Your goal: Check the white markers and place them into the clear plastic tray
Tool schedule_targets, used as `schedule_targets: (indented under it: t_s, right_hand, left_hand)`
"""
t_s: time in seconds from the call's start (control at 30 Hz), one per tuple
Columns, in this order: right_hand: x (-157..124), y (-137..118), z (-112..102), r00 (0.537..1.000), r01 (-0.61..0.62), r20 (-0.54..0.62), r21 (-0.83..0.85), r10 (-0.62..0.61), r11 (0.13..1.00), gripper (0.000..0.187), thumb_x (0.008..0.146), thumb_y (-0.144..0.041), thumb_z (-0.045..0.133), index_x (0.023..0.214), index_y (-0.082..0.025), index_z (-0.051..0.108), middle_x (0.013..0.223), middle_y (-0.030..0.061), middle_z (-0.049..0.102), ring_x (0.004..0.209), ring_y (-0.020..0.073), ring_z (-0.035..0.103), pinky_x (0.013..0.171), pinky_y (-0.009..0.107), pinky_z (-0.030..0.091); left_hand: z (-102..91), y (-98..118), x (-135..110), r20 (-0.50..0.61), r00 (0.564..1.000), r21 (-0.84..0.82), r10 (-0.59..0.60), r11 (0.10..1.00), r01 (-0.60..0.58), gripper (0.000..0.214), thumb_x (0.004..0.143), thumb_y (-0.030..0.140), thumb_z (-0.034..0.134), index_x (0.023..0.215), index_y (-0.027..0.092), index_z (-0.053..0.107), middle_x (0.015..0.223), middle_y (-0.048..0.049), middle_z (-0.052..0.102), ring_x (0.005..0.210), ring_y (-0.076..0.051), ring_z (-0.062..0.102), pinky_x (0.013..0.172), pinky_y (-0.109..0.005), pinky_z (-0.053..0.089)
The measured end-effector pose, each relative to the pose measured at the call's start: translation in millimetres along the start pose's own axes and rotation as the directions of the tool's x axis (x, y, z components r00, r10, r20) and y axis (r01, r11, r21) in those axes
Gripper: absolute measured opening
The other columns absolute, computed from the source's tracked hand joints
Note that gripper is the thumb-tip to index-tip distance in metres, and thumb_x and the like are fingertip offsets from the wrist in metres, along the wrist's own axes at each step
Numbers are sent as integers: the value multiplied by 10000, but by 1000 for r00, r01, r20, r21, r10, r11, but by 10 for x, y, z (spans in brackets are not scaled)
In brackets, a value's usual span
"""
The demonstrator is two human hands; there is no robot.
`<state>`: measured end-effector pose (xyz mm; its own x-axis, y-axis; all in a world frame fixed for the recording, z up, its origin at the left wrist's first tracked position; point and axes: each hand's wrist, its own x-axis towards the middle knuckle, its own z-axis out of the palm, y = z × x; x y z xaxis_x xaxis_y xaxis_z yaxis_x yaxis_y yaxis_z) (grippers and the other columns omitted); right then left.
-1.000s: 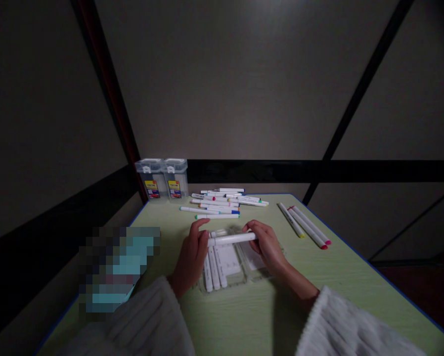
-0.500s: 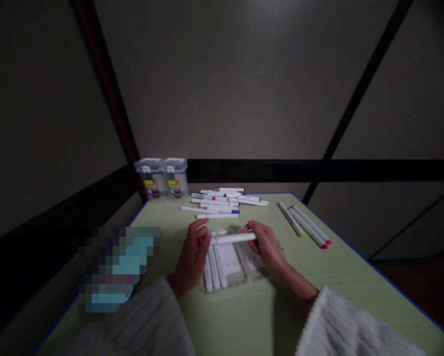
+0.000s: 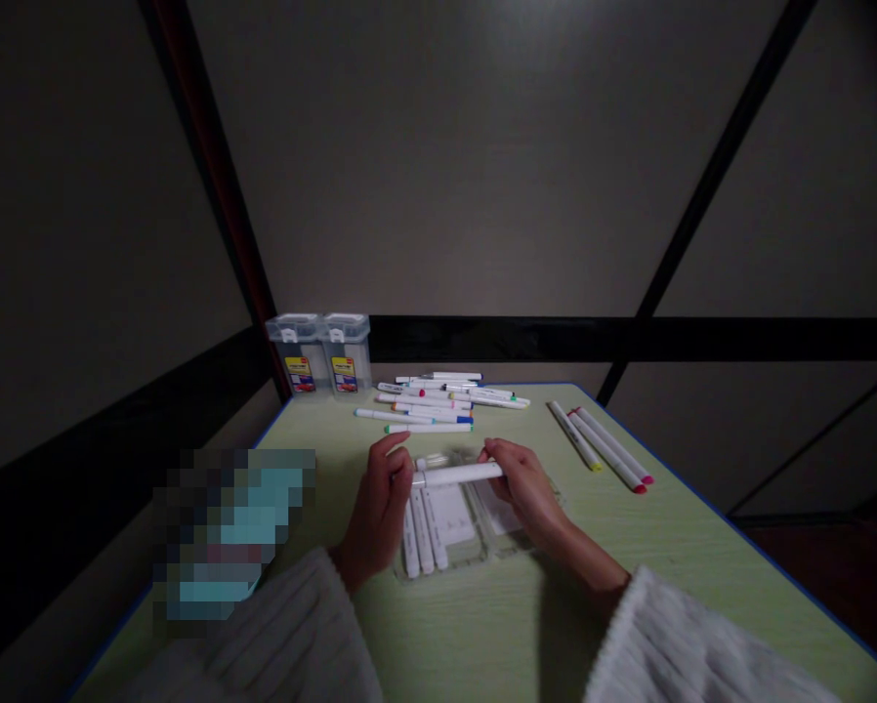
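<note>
A white marker is held level between my two hands, above an open clear plastic case. My left hand pinches its left end, the fingers covering the tip. Around the right end close the fingers of my right hand. Below, in the left half of the case, several white markers lie side by side, partly hidden by my left hand and the held marker. A pale sheet shows in the case beside them.
Loose markers with coloured ends are heaped at the table's far side. Two clear lidded boxes stand at the back left. On the right lie a yellow-ended marker and two red-ended ones. A pixelated teal object is at the left.
The held marker has tilted slightly, its left end dipping a little. Both hands keep their grip and have barely shifted. Everything on the table stays in place.
</note>
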<state>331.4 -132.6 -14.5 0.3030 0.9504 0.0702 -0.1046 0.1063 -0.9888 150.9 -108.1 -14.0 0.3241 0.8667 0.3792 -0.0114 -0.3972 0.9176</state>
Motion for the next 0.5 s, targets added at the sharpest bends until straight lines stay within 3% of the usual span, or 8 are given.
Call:
schedule_targets:
  t_s: [0.1,0.27,0.5]
  right_hand:
    - [-2,5,7,999,-12,33,21,11,1000,319,696,-470,560,606,-164,544,362,-112,260,338,51,168,353,204,90]
    - [-25,-3,34,998,-1,65,42,-2,999,316,687,-481,586,666,-168,555,389,-113,268,357,50,169,368,202,94]
    - [-34,15,55,1000,13,-14,55,-12,998,315,636,-473,660,657,-173,563,513,-71,419,412,51,269,391,201,145]
  left_hand:
    - [6,-6,14,-14,999,58,44,997,-43,340,893,389,353,1180,209,385,646,55,364,512,-92,329,474,-204,285]
    - [4,-32,18,-96,995,113,18,994,-7,315,899,400,326,1106,200,453,577,68,376,463,-86,348,449,-201,269]
    - [-12,-59,46,-146,988,136,41,991,-21,295,894,402,331,1031,197,491,518,79,364,416,-84,338,419,-199,247]
